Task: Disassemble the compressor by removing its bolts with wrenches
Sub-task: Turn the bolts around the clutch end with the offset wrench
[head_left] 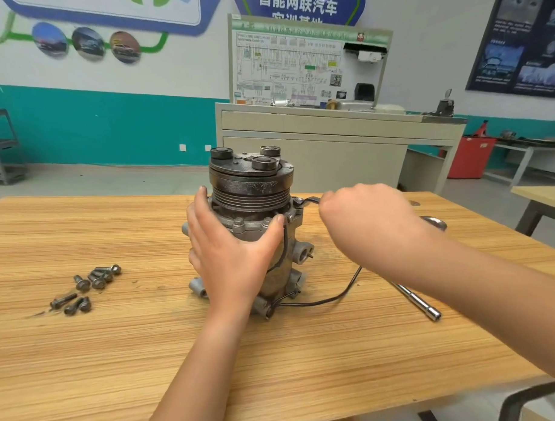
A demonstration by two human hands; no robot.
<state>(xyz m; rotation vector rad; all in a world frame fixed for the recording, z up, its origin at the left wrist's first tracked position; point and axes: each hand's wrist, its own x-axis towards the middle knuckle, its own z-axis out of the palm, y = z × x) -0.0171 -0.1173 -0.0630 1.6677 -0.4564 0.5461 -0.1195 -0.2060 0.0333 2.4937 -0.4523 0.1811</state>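
Compressor (254, 217) standing upright on end near the middle of the table (86, 358), and I'm right on it with both hands. My left hand (230, 253) is flat against the near side of the housing, fingers straight up along its left flank, thumb spread out to the right, palm pressing on the metal. My right hand (364, 216) is curled into a fist around the handle of a slim steel wrench (307, 202); the wrench's ring end sits on a bolt head at the upper right shoulder of the body, just below the pulley.

That pulley (250, 195) is dark, grimy and ribbed with parallel grooves. On top lies a round clutch plate (237, 169) carrying three black, puck-shaped dampers. Below, the housing is dull grey cast metal, cylindrical, with stubby mounting lugs at the base and a round port on the right side. A thin black wire (336, 298) runs down the body and loops out across the table to the right.

Off to the left, well apart from the compressor, a small cluster of loose bolts (87, 288) lies on the wood, dark and flanged. A shiny chrome bar tool (418, 303) lies to the right, partly under my forearm. The table has a pale, streaky wood-grain surface.
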